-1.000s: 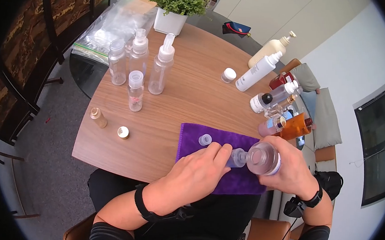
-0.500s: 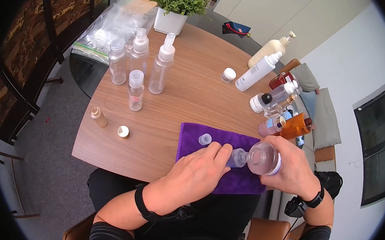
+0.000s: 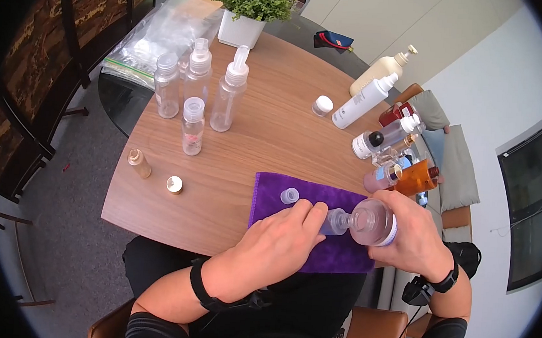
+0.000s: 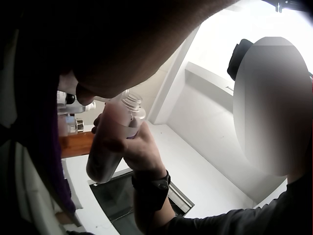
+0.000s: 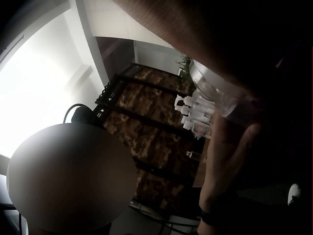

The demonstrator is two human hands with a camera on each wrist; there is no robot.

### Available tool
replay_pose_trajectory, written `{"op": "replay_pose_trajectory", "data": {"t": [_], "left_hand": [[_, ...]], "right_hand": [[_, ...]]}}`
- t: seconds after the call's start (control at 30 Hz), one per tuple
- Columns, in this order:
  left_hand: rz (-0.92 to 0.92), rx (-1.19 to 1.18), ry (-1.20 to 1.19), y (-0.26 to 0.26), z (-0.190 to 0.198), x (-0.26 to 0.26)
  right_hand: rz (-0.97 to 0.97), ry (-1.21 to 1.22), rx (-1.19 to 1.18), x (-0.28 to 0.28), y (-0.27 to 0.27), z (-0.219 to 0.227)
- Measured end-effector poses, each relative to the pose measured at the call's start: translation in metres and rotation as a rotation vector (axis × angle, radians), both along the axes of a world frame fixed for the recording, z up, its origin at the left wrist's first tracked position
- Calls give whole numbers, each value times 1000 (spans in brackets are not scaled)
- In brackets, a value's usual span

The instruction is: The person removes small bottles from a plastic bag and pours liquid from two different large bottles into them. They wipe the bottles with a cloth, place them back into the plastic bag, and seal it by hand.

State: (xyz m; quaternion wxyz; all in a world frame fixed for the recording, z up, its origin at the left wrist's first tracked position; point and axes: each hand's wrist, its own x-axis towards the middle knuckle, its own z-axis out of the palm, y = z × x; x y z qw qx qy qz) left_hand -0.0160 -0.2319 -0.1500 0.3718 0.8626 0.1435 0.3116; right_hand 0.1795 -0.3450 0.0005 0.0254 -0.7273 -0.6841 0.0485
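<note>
In the head view my left hand (image 3: 282, 236) holds a small clear bottle (image 3: 336, 222) over the purple towel (image 3: 273, 187). My right hand (image 3: 412, 234) grips a larger clear bottle (image 3: 368, 221) with pinkish contents, tilted so that its neck meets the mouth of the small one. Whether liquid is flowing I cannot tell. A small translucent cap (image 3: 289, 196) rests on the towel beside my left fingers. The left wrist view shows the right hand (image 4: 143, 151) around the larger bottle (image 4: 105, 147); the right wrist view is dark around the left hand (image 5: 230, 152).
Several clear empty-looking bottles (image 3: 229, 97) stand at the back left, near plastic bags (image 3: 161, 32) and a potted plant (image 3: 240, 32). A small amber bottle (image 3: 139, 163) and a gold-rimmed cap (image 3: 174, 185) sit at the left. Along the right edge are several cosmetic bottles (image 3: 360, 104).
Both hands and their bottles look almost unchanged. The whole head view has shifted very slightly.
</note>
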Motion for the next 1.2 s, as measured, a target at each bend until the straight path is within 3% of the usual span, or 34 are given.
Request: {"op": "replay_pose_trajectory", "data": {"t": [1.2], "left_hand": [[3, -5, 2, 0, 1, 0]], "right_hand": [[-16, -8, -41, -3, 3, 6]]}}
